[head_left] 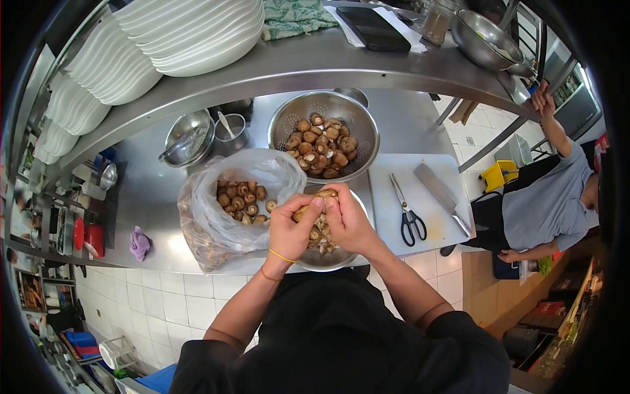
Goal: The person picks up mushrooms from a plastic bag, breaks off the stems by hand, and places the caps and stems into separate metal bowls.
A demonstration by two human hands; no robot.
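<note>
My left hand (293, 226) and my right hand (348, 223) meet over a metal bowl (326, 265), fingers closed on a brown mushroom (326, 193). Part of the mushroom is hidden by the fingers. Pale mushroom stems (321, 238) lie in the bowl below. Left of my hands, an open clear plastic bag (200, 197) holds whole mushrooms (239, 197). Just beyond my hands stands a perforated metal colander (279, 121) with brown mushroom caps (321, 148).
On the white cutting board (387, 220) at right lie scissors (408, 213) and a cleaver (436, 189). Metal pots (231, 132) stand behind the bag. A purple cloth (139, 243) lies at left. Overhead, a steel shelf (289, 62) carries plate stacks (190, 33). A co-worker (545, 197) stands at right.
</note>
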